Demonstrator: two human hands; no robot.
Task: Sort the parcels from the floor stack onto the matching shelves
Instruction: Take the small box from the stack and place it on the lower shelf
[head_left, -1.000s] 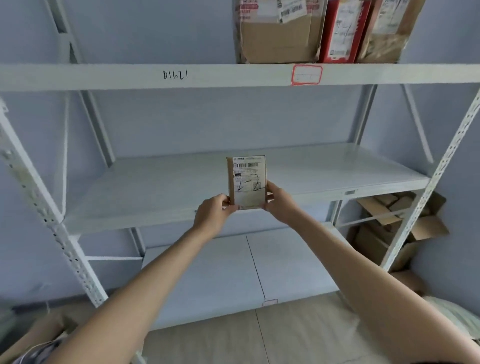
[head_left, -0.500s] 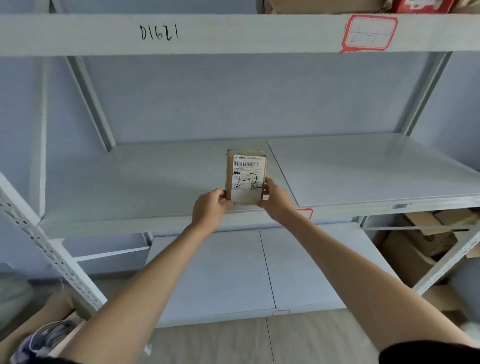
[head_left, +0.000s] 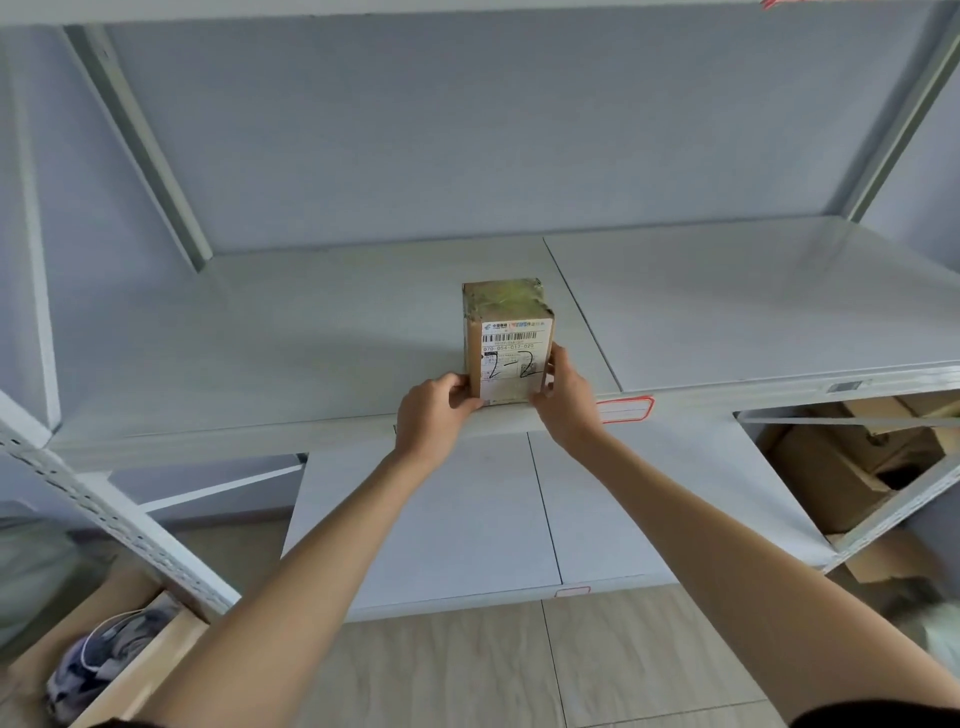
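Observation:
A small brown cardboard parcel (head_left: 506, 338) stands upright near the front edge of the middle grey shelf (head_left: 291, 332). Its white label faces me with "2-2" handwritten in black. My left hand (head_left: 434, 413) grips its lower left corner and my right hand (head_left: 563, 400) grips its lower right side. A red-bordered tag (head_left: 626, 408) sits on the shelf's front lip just right of my right hand.
A lower shelf (head_left: 467, 525) lies beneath. Open cardboard boxes (head_left: 852, 467) sit at the lower right behind a slanted rack post (head_left: 893, 514). Another perforated post (head_left: 104, 514) and a box with clothing (head_left: 98, 660) are at the lower left. Wood-look floor (head_left: 467, 665) is below.
The view has closed in on the middle shelf. Both hands carried the parcel forward and down until it came to stand on the shelf's front edge.

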